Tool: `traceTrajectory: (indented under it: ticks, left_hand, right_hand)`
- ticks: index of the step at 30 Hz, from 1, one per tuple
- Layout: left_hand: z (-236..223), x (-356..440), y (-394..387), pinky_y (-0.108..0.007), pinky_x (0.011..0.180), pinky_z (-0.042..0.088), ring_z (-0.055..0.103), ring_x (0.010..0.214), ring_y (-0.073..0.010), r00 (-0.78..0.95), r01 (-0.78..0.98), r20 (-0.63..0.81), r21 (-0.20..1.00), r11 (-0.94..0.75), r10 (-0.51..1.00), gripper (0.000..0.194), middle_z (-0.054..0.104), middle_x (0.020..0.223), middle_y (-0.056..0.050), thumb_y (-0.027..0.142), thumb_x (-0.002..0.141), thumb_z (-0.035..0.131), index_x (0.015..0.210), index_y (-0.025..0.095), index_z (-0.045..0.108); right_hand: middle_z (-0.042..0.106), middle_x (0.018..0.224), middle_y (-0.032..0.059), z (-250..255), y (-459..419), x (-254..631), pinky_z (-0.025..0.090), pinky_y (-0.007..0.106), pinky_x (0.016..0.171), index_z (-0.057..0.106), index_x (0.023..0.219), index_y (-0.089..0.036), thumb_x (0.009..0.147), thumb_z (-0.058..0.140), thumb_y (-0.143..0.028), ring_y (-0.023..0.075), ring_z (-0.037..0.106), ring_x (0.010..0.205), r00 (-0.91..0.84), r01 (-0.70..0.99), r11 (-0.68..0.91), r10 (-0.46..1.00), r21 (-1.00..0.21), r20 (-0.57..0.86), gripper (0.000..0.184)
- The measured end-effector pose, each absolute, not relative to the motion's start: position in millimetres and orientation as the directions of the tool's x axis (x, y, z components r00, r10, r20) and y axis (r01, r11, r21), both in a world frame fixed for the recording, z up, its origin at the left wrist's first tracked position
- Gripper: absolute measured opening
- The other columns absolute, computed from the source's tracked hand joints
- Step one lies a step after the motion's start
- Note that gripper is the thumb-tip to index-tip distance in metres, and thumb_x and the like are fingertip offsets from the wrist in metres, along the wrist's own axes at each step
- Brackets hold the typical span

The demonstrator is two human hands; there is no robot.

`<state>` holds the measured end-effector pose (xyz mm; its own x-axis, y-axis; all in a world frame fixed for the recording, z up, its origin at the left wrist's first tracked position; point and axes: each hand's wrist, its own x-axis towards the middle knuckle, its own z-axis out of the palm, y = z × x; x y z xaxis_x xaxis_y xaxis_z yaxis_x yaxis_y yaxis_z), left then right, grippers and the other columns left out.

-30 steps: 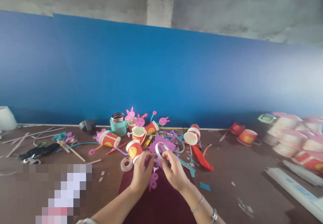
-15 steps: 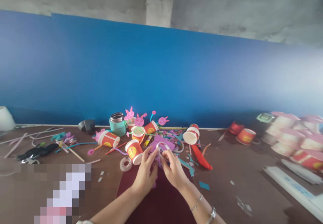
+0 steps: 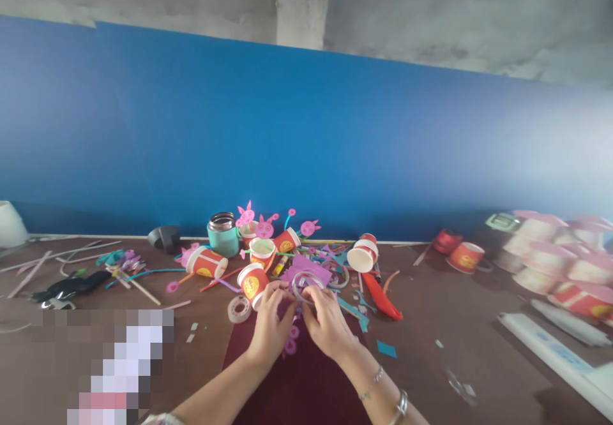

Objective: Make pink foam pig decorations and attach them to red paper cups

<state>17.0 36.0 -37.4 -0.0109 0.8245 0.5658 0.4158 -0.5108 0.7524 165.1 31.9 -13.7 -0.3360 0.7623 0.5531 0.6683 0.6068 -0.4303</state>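
Note:
My left hand (image 3: 269, 326) and my right hand (image 3: 327, 320) meet over a dark red sheet (image 3: 306, 380) at the table's middle. Together they pinch a white tape roll (image 3: 306, 283) held up on edge between the fingertips. A pink paper cutout (image 3: 290, 341) hangs below my left hand's fingers. A red paper cup (image 3: 253, 284) lies on its side just left of my left hand. A second, clear tape roll (image 3: 239, 309) lies flat on the table beside it. A purple paper piece (image 3: 306, 267) lies right behind the held roll.
Several red paper cups (image 3: 207, 263), pink bunny cutouts (image 3: 264, 227), a teal jar (image 3: 223, 235) and coloured strips litter the table's centre back. A red-handled tool (image 3: 382, 297) lies to the right. Stacked bowls (image 3: 565, 265) crowd the far right. A black object (image 3: 71, 286) lies left.
Both hands have shifted slightly forward with the white tape roll, and the fingers have closed in tighter around it. The pink cutout again shows below my left hand.

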Motion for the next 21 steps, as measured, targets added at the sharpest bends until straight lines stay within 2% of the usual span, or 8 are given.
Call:
traceTrajectory:
  ticks: [6,14,17,21]
  left_hand:
    - [-31.9,16.5,34.9,-0.041,0.087,0.046,0.055,0.097,-0.0233,-0.029,0.402,0.571,0.758,-0.513,0.821,0.008,0.057,0.098,-0.007,0.015,0.079,0.055,0.074,0.02,0.06]
    - [-31.2,16.6,33.7,-0.038,0.085,0.047,0.055,0.098,-0.0229,-0.034,0.382,0.579,0.761,-0.525,0.815,0.009,0.056,0.098,-0.007,0.016,0.079,0.055,0.074,0.019,0.061]
    - [-31.0,17.0,33.0,-0.038,0.086,0.046,0.055,0.098,-0.0224,-0.018,0.37,0.586,0.757,-0.539,0.81,0.009,0.055,0.098,-0.007,0.016,0.08,0.055,0.074,0.019,0.061]
    - [-27.2,18.1,31.0,-0.035,0.083,0.047,0.056,0.094,-0.0211,-0.038,0.335,0.593,0.766,-0.549,0.804,0.01,0.055,0.095,-0.006,0.016,0.08,0.055,0.072,0.019,0.06]
  right_hand:
    - [0.064,0.082,0.0029,-8.8,28.8,163.1,0.038,0.033,0.075,0.048,0.091,-0.021,0.084,0.04,-0.006,0.02,0.059,0.075,-0.328,0.671,0.592,0.777,-0.447,0.537,0.019]
    - [0.063,0.075,0.0017,-11.2,29.5,162.4,0.038,0.032,0.074,0.05,0.085,-0.021,0.082,0.043,-0.007,0.0193,0.057,0.07,-0.293,0.655,0.582,0.783,-0.481,0.549,0.017]
    - [0.062,0.072,0.0017,-9.0,29.3,161.5,0.04,0.03,0.07,0.051,0.08,-0.021,0.08,0.045,-0.009,0.0188,0.056,0.069,-0.241,0.614,0.551,0.813,-0.565,0.53,0.013]
    - [0.057,0.07,0.0009,-6.6,27.0,158.6,0.042,0.024,0.058,0.05,0.078,-0.02,0.083,0.045,-0.016,0.015,0.054,0.062,-0.207,0.429,0.492,0.87,-0.757,0.448,0.008]
